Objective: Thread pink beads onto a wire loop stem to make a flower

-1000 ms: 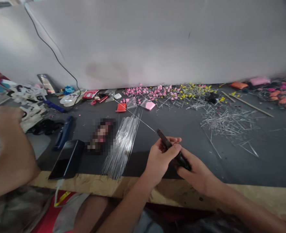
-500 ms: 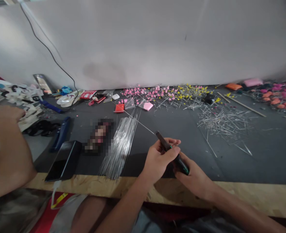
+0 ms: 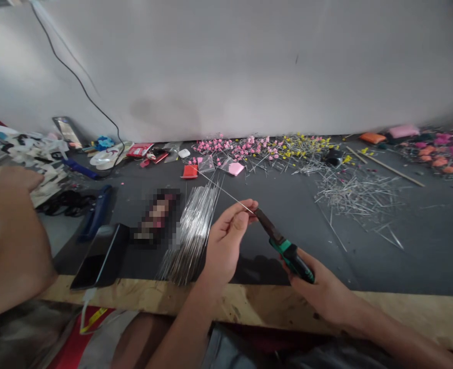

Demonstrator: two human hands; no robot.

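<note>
My left hand [image 3: 228, 233] pinches a thin silvery wire [image 3: 226, 192] near its lower end, between thumb and fingers. The wire slants up and left from the fingertips. My right hand [image 3: 318, 287] is wrapped round the green and black handles of long-nose pliers [image 3: 283, 248]. The dark jaws of the pliers point up and left, their tip right at the wire's end by my left fingertips. Whether the jaws grip the wire, I cannot tell. Left of my left hand lies a bundle of straight wires [image 3: 195, 230].
Short cut wires [image 3: 357, 192] lie heaped at the right. Along the wall stand pink [image 3: 245, 146] and yellow [image 3: 303, 146] beaded stems. A phone [image 3: 95, 261], a blue stapler-like tool [image 3: 97, 212] and another person's arm [image 3: 16, 230] are at the left. The table's wooden edge [image 3: 257, 302] runs in front.
My left hand has moved off the pliers, leftward and up, and now pinches the wire just beyond the jaws. My right hand with the pliers has shifted slightly right and down.
</note>
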